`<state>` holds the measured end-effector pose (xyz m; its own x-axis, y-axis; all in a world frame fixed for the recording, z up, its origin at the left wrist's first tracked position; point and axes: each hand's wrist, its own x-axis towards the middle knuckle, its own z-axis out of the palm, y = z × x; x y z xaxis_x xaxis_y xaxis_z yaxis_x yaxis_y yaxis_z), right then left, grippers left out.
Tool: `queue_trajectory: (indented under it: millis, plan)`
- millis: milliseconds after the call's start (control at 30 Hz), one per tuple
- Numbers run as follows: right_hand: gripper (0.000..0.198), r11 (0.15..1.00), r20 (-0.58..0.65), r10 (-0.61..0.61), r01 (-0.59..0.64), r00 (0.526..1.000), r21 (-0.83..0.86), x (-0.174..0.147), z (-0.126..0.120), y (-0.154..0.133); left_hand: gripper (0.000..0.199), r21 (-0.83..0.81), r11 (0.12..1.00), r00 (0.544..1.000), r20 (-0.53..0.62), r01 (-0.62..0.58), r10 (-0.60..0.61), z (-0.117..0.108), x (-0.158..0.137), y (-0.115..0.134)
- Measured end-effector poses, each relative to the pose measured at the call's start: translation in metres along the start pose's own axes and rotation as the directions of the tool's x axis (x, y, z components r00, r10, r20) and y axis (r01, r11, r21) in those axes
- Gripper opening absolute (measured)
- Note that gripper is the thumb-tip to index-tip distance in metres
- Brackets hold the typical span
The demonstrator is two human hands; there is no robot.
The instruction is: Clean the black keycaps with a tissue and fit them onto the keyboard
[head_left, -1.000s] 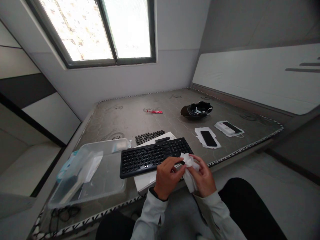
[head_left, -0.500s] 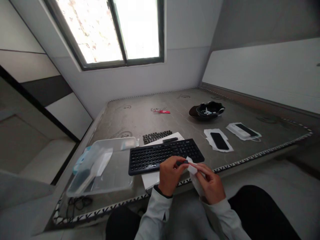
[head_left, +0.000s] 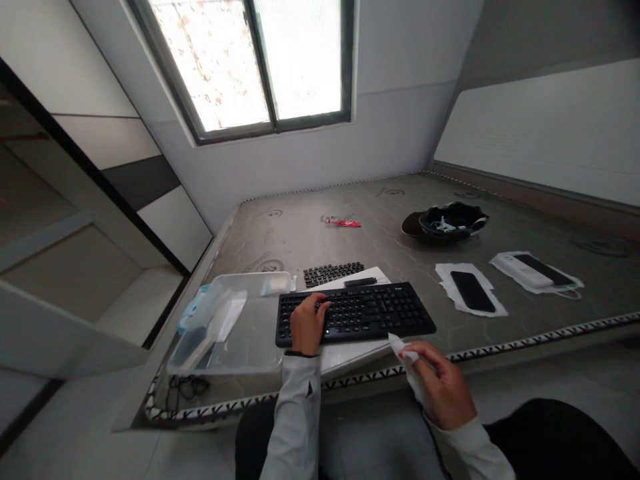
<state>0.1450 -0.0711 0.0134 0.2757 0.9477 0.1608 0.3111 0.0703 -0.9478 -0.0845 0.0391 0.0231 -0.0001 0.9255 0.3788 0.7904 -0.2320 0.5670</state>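
Note:
Over the left part of the black keyboard point(head_left: 380, 310) is my left hand point(head_left: 309, 323), with its fingers curled toward the thumb at the keys. Whatever is between those fingertips is too small to make out. My right hand point(head_left: 445, 387) grips a crumpled white tissue point(head_left: 411, 363) near the front edge, just below the keyboard. A white board or box point(head_left: 350, 355) lies under the keyboard. Behind it is a loose sheet of black keys point(head_left: 333, 272), with a dark pen-like tool point(head_left: 360, 282) beside it.
At the left stands a clear plastic box point(head_left: 250, 360) with a white item inside; a black cable point(head_left: 185, 390) lies before it. To the right are a phone point(head_left: 473, 291) on white tissue, a white device point(head_left: 529, 273) and a dark cap point(head_left: 445, 223). A red packet point(head_left: 347, 223) lies farther back.
My hands have parted. The left moved from a small dark piece held at the tissue to the keyboard's left part; the right keeps the tissue. The view has shifted, so objects appear farther right.

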Motion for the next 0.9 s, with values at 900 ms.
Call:
queue_trajectory:
  millis: [900]
  plan:
    - [0.025, 0.752, 0.414, -0.011, 0.281, 0.91, -0.596, 0.066, 0.078, -0.02, 0.016, 0.166, 0.986, 0.993, 0.114, 0.025, -0.044, 0.013, 0.03, -0.032]
